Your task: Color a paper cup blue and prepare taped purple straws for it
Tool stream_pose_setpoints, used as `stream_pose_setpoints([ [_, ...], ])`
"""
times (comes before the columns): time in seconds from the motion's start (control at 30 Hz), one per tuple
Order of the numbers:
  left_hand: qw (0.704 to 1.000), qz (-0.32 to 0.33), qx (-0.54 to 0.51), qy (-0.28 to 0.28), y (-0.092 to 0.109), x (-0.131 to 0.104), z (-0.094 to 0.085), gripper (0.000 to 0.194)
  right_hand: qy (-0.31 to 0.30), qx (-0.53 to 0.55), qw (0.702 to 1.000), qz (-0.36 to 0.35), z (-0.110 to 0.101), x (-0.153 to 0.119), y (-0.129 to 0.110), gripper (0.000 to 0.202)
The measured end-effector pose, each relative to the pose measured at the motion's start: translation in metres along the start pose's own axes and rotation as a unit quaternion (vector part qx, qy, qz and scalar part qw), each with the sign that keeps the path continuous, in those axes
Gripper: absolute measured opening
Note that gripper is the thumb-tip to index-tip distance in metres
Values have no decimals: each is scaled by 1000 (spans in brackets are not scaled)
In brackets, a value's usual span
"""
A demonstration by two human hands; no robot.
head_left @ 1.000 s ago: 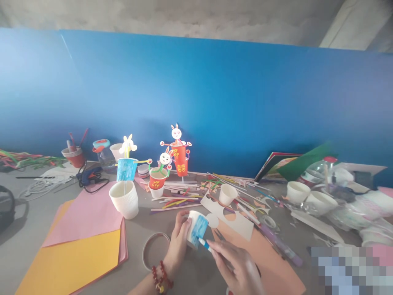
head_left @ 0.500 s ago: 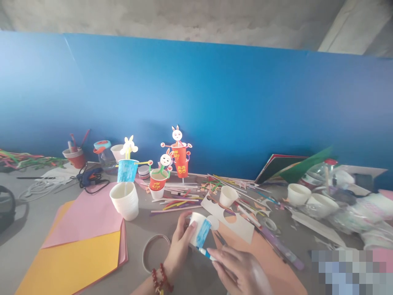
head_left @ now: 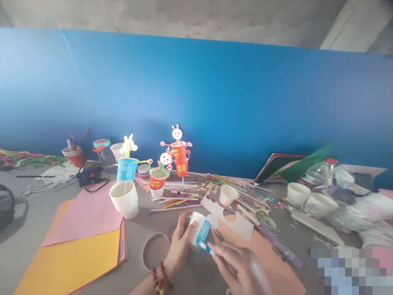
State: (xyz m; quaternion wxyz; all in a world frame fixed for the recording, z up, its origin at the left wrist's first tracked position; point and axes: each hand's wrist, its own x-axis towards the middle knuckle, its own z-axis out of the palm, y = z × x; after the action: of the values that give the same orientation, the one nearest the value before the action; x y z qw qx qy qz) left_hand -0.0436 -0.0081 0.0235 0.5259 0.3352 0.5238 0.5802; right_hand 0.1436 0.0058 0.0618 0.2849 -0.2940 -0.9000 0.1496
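Observation:
A white paper cup (head_left: 196, 226), partly coloured blue on its right side, lies tilted in my left hand (head_left: 181, 235), whose fingers and thumb wrap round it. My right hand (head_left: 235, 260) grips a blue marker (head_left: 206, 247) with a white front part. Its tip meets the lower edge of the blue patch on the cup. A beaded bracelet circles my left wrist, and just left of it a roll of tape (head_left: 156, 250) lies on the table. White card with round cut-outs (head_left: 242, 223) is behind my right hand, over a peach sheet (head_left: 270, 256).
Rabbit figures made from a blue cup (head_left: 127, 169) and red cups (head_left: 181, 159) stand toward the back. A stack of white cups (head_left: 124, 200) is left of my hands, beside pink and yellow paper (head_left: 82, 250). Paper strips (head_left: 181, 203), a glue gun (head_left: 89, 177) and plastic bags (head_left: 353, 213) are scattered around.
The marker tip has shifted slightly up and right along the cup's lower blue area. The cup and my left hand stay almost in place.

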Motion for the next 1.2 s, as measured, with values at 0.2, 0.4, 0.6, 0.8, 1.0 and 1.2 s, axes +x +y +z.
stream_pose_setpoints([
  [0.2, 1000, 15, 2, 8, 0, 0, 0, 48, -28, -48, 998, -32, -1, 3, -3, 24],
  [0.4, 1000, 10, -1, 0, 3, -1, 0, 50, 9, -32, 999, 14, -3, 4, -3, 28],
  [0.6, 1000, 11, -17, 2, 3, -1, 1, 48, -38, -24, 999, -11, -2, -1, -5, 22],
  [0.8, 1000, 11, 11, -1, 3, 0, 0, 50, 20, 30, 999, 31, 0, -3, 7, 21],
  [1.0, 1000, 7, 27, -15, 8, -3, 0, 49, 26, 31, 999, 34, 4, -2, 5, 21],
  [1.2, 999, -35, 7, -28, 3, 0, -2, 50, 26, 17, 999, 27, 2, -4, 11, 23],
])
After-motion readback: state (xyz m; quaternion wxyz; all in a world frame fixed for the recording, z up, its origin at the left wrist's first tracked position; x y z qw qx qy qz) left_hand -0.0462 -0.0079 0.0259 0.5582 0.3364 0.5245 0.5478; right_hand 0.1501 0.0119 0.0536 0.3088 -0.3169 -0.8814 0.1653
